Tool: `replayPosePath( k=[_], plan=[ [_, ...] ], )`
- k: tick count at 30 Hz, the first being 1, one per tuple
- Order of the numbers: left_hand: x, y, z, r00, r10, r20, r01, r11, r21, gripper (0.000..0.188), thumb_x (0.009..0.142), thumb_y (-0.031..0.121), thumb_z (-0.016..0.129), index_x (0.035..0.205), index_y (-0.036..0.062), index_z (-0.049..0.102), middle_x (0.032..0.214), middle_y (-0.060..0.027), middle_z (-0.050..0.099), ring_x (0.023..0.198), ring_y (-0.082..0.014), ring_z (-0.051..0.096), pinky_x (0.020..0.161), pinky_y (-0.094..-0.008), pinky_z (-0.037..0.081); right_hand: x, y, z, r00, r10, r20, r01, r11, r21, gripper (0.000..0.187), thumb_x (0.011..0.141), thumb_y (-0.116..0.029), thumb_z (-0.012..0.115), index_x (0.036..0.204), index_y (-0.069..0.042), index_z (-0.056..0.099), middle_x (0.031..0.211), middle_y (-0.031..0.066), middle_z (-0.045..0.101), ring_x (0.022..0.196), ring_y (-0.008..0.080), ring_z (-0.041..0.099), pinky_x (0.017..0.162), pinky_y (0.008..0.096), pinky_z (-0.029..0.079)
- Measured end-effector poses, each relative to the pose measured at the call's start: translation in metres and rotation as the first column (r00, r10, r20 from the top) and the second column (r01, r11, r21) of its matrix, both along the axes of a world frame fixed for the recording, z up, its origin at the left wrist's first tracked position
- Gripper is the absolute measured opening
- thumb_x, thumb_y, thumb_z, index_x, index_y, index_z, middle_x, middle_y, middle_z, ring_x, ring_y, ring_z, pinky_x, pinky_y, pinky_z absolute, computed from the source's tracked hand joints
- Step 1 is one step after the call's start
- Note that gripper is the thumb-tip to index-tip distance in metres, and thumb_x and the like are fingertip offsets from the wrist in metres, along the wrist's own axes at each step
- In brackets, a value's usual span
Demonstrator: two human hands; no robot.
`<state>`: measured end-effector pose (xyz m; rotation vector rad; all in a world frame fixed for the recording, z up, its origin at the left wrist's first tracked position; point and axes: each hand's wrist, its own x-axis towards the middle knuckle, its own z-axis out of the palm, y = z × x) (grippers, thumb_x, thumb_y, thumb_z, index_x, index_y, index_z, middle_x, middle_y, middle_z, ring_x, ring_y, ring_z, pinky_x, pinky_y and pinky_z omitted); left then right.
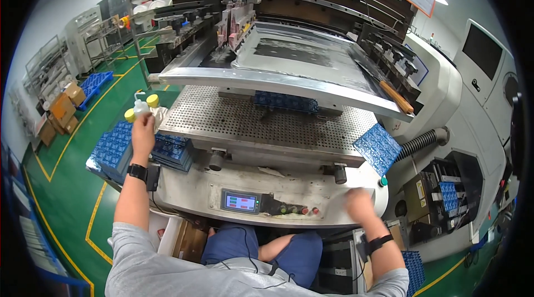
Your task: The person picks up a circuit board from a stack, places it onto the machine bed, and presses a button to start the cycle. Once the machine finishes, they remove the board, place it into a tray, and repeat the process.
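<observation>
My left hand (143,129) is raised over stacks of blue circuit boards (114,146), its fingers curled together. A white squeeze bottle (141,106) with a thin spout shows right behind the fingertips, and a crumpled pale cloth (159,116) is beside them. What the fingers pinch, if anything, is hidden. My right hand (359,205) is smeared by motion over the right front of the white printing machine (328,208), its fingers unclear. Above and behind it, one blue circuit board (378,148) lies at the right end of the perforated metal table (222,113).
A metal-framed screen (245,79) smeared with grey paste spans above the table, over another blue board (286,102). A wooden-handled spatula (396,96) rests on its right side. Yellow-capped bottles (152,100) stand at left. A control panel (240,200) with buttons faces me.
</observation>
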<state>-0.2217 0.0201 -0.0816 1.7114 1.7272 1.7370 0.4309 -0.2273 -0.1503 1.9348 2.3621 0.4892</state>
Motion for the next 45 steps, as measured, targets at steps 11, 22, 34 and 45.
replayPosePath(
  k=[11, 22, 34, 45],
  plan=[
    [0.02, -0.031, 0.001, 0.778, -0.218, -0.59, 0.127, 0.973, -0.192, 0.051, 0.083, 0.028, 0.072, 0.129, 0.0091, 0.058, 0.121, -0.0167, 0.064, 0.112, -0.0405, 0.057, 0.096, -0.0463, 0.046, 0.072, 0.054, 0.027, 0.262, -0.839, -0.476, 0.841, 0.441, -0.314, 0.088, 0.08, -0.048, 0.074, 0.15, -0.01, 0.035, 0.154, 0.0182, 0.035, 0.132, 0.039, 0.045, 0.108, 0.0484, 0.039],
    [0.01, 0.012, 0.014, 0.431, -0.02, -0.902, 0.083, 0.996, 0.018, 0.028, 0.079, 0.024, 0.064, 0.101, 0.0091, 0.072, 0.104, -0.0124, 0.071, 0.1, -0.0351, 0.065, 0.087, -0.0456, 0.052, 0.063, -0.009, 0.012, 0.477, -0.689, -0.546, 0.874, 0.437, 0.213, 0.079, 0.092, -0.046, 0.057, 0.151, -0.001, 0.03, 0.16, 0.0168, 0.025, 0.148, 0.0354, 0.022, 0.119, 0.0521, 0.016],
    [0.017, 0.001, 0.086, 0.68, -0.151, -0.717, 0.131, 0.988, -0.084, 0.035, 0.075, 0.032, 0.076, 0.102, 0.0108, 0.072, 0.094, -0.0122, 0.072, 0.091, -0.0359, 0.067, 0.079, -0.0461, 0.053, 0.0, -0.039, 0.182, -0.535, 0.066, -0.843, 0.374, 0.913, -0.166, 0.044, 0.101, -0.038, 0.053, 0.126, -0.002, 0.056, 0.099, 0.0104, 0.069, 0.088, 0.0208, 0.064, 0.081, 0.0353, 0.051],
    [0.025, -0.01, 0.095, 0.69, -0.152, -0.708, 0.048, 0.985, -0.164, 0.032, 0.074, 0.035, 0.077, 0.097, 0.0129, 0.074, 0.092, -0.0118, 0.072, 0.09, -0.036, 0.067, 0.078, -0.0464, 0.052, -0.016, -0.015, 0.22, -0.656, 0.277, -0.702, 0.43, 0.902, -0.046, 0.017, 0.099, -0.019, 0.057, 0.086, -0.008, 0.058, 0.075, 0.0013, 0.058, 0.064, 0.0134, 0.054, 0.061, 0.0283, 0.046]
  ],
)
